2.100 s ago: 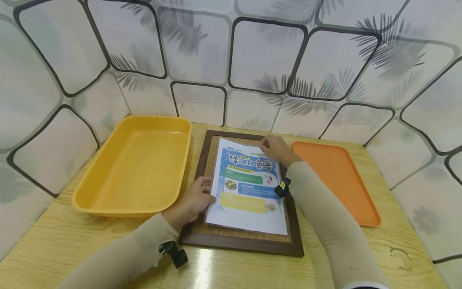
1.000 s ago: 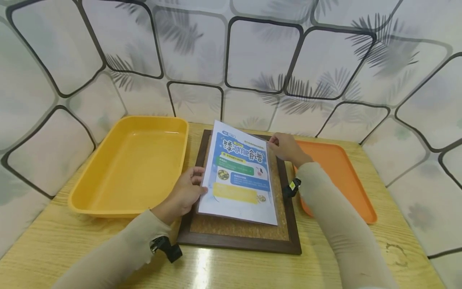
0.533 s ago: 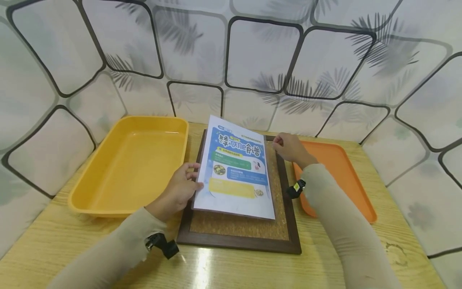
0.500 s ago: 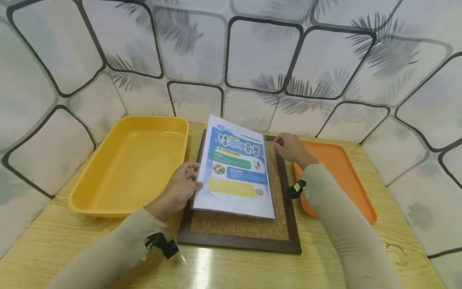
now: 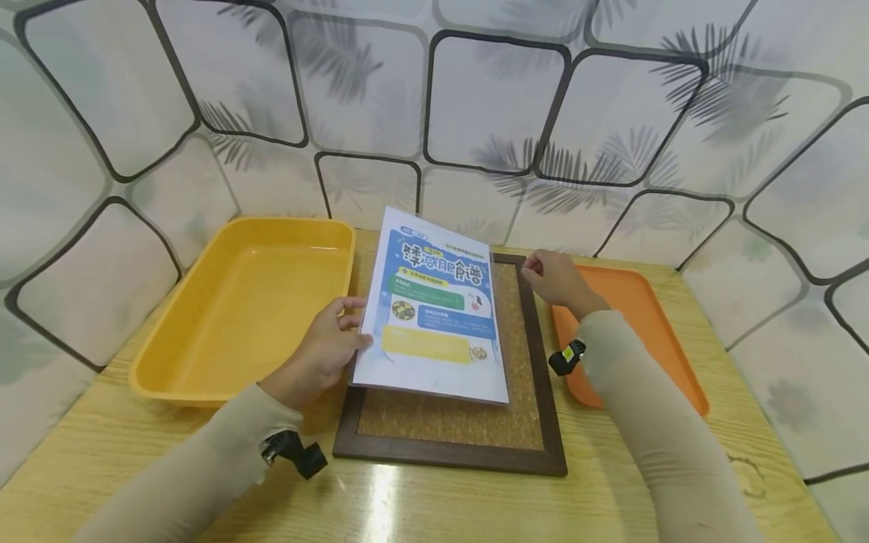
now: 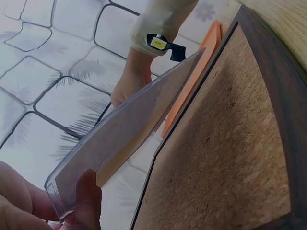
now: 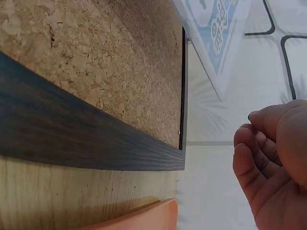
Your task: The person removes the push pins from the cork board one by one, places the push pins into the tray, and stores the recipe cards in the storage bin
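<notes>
My left hand (image 5: pixel 326 343) grips the left edge of a laminated poster (image 5: pixel 434 302) with blue, green and yellow print. The poster is tilted above a cork board (image 5: pixel 455 422) with a dark wooden frame. In the left wrist view, a gap shows between the poster's underside (image 6: pixel 120 129) and the cork. My right hand (image 5: pixel 560 280) is apart from the poster, over the frame's upper right corner. Its fingers are curled, and a small dark thing (image 7: pixel 250 116) peeks out at the fingertips in the right wrist view. Most of that thing is hidden.
A deep yellow tray (image 5: pixel 251 324) stands on the wooden table at the left, close to my left hand. A shallow orange tray (image 5: pixel 631 332) lies at the right, partly under my right forearm. A patterned wall covering (image 5: pixel 462 204) rises behind the table.
The poster has come up off the cork board and moved left and upward with my left hand. My right hand has left the poster's top right corner and moved slightly right.
</notes>
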A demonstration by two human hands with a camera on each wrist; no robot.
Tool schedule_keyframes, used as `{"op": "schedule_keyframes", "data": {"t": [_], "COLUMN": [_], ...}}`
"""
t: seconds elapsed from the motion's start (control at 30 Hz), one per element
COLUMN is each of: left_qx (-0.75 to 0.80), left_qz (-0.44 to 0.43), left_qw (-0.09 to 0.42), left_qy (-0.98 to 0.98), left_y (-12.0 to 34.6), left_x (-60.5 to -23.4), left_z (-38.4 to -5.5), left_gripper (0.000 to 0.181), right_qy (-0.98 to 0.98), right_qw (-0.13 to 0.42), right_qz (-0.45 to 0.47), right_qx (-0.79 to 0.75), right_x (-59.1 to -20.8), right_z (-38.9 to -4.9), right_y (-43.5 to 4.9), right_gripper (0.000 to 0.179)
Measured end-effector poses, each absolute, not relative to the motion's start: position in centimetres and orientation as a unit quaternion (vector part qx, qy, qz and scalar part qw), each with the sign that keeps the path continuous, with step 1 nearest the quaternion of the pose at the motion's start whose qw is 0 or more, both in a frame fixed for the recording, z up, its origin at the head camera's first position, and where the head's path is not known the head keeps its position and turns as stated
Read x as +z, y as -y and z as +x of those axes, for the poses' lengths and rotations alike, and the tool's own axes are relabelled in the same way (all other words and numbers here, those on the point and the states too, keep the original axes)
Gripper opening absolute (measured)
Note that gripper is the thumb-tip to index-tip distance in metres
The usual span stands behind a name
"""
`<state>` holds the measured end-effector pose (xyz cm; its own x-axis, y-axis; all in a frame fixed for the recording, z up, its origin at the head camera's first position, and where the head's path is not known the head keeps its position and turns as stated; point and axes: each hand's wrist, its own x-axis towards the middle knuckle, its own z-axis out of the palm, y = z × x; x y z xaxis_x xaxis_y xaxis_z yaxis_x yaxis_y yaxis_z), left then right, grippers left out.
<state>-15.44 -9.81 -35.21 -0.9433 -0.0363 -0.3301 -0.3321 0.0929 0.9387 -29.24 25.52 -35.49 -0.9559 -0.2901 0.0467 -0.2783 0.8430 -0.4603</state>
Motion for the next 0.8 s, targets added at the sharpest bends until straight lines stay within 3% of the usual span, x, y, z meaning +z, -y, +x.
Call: {"op": "schedule_keyframes", "data": {"t": [0.8], "left_qx": [0.671], "left_qz": [-0.133], "left_qw": [0.121], "left_qy": [-0.719], "left_y": [12.4], "left_x": [-33.4], "left_z": [-15.8], "left_gripper": [0.061], "right_qy": [-0.963], "right_qw": [-0.004], "right_qz": [-0.141], "right_qx": [-0.230], "right_x": [-34.9], "right_z": [-28.4], "right_y": [-27.6], "right_gripper": [0.020]}}
